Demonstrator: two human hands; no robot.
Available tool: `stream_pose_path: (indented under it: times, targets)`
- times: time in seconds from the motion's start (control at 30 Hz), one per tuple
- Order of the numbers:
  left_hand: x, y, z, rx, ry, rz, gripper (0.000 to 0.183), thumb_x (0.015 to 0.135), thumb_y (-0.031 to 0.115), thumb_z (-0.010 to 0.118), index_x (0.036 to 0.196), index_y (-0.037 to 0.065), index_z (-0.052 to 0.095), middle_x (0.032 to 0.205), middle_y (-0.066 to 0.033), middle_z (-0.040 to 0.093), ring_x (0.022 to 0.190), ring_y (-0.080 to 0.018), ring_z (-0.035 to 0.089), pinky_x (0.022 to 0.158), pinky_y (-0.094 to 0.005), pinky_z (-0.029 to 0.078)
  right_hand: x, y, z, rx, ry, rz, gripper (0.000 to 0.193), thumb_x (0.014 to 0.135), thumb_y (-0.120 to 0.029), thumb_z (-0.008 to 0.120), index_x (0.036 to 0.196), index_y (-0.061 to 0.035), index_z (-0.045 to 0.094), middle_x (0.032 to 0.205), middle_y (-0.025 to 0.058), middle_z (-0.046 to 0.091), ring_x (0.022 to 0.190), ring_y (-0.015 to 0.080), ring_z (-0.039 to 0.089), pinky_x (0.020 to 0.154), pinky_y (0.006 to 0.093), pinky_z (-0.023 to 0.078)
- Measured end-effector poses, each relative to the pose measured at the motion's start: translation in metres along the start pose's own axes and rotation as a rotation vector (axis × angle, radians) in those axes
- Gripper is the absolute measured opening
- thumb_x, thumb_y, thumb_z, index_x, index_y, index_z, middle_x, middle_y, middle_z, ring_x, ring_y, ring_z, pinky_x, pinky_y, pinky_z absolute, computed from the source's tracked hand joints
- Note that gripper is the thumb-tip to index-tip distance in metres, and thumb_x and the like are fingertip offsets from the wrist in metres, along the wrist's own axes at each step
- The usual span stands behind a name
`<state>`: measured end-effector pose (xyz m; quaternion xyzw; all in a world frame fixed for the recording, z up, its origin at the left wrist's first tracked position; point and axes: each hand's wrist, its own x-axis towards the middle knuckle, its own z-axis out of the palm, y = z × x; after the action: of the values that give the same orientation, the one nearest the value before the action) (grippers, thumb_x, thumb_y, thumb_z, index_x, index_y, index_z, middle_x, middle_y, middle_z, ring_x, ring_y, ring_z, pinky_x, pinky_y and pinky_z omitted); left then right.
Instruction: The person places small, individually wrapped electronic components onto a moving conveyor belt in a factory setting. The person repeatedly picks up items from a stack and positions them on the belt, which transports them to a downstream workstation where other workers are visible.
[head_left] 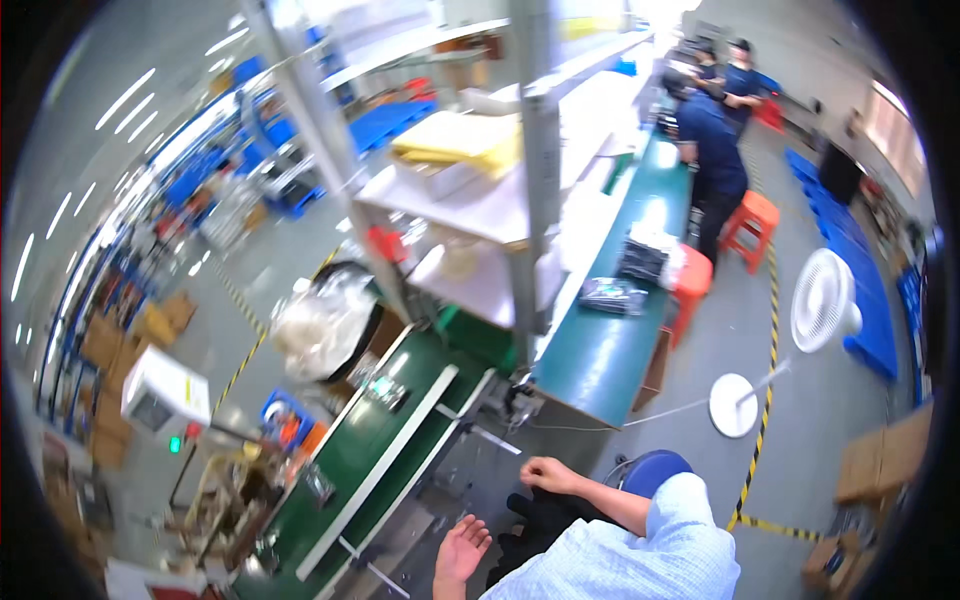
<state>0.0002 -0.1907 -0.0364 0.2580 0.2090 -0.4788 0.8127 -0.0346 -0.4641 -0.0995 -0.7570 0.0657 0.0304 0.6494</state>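
Observation:
My left hand point(463, 548) is raised near the lower edge, palm turned up and fingers stretched out, with nothing in it. My right hand point(550, 475) hovers over my dark-clad lap, its fingers curled in; no object shows in it. Both hands are apart from the green conveyor belt point(415, 370) to their left. On that belt lie a small clear-wrapped item point(385, 392), a second wrapped item point(318, 486) and a small shiny part point(265, 556). A white rail point(380, 470) runs along the belt. The picture is somewhat blurred.
Ahead, a green worktable point(600, 360) carries dark bagged goods point(612, 296). People point(715, 150) work at its far end beside orange stools point(750, 228). A white fan point(825, 300) stands right. A bin with clear plastic point(325, 325) and a shelf post point(535, 200) are near the belt.

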Motion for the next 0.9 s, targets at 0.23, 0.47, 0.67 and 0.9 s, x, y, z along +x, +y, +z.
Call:
stream_pose_path:
  times: [0.23,0.47,0.67,0.9]
  targets:
    - [0.114,-0.026,0.108,0.504,-0.144,-0.312,0.029,0.085,0.012,0.051,0.112,0.003,0.05,0.109,-0.0119,0.056,0.103,-0.0247,0.053,0.088,-0.0404,0.043,-0.095,0.068,-0.136,0.283,0.594,0.312,0.013,0.081,-0.014,0.061,0.079,-0.0017,0.059,0.072,0.0027,0.06,0.065,0.0082,0.055,0.058,0.0239,0.045]
    - [0.355,-0.074,0.234,1.496,-0.1,0.196,0.052,0.073,0.017,0.064,0.118,0.001,0.043,0.116,-0.0131,0.045,0.111,-0.0256,0.044,0.093,-0.036,0.038,0.0,0.102,-0.284,0.647,0.751,0.351,0.039,0.08,-0.027,0.063,0.106,-0.0015,0.051,0.097,0.0055,0.056,0.086,0.0131,0.055,0.069,0.0249,0.046]
    - [0.593,-0.094,0.346,2.43,-0.165,0.694,0.087,0.057,0.034,0.067,0.131,0.004,0.032,0.138,-0.0147,0.029,0.129,-0.0294,0.025,0.102,-0.0582,0.013,0.127,0.143,-0.355,1.295,0.703,0.368,0.042,0.075,-0.021,0.068,0.109,-0.0044,0.049,0.102,0.0072,0.051,0.098,0.0215,0.048,0.084,0.038,0.042]
    - [0.672,-0.092,0.376,2.839,-0.485,-0.355,0.092,0.044,0.046,0.071,0.122,0.005,0.045,0.128,-0.0193,0.041,0.117,-0.0326,0.042,0.099,-0.0519,0.026,0.16,0.16,-0.383,1.477,0.683,0.49,0.041,0.079,-0.025,0.064,0.11,-0.0035,0.047,0.102,0.0085,0.051,0.099,0.0226,0.047,0.088,0.0385,0.039]
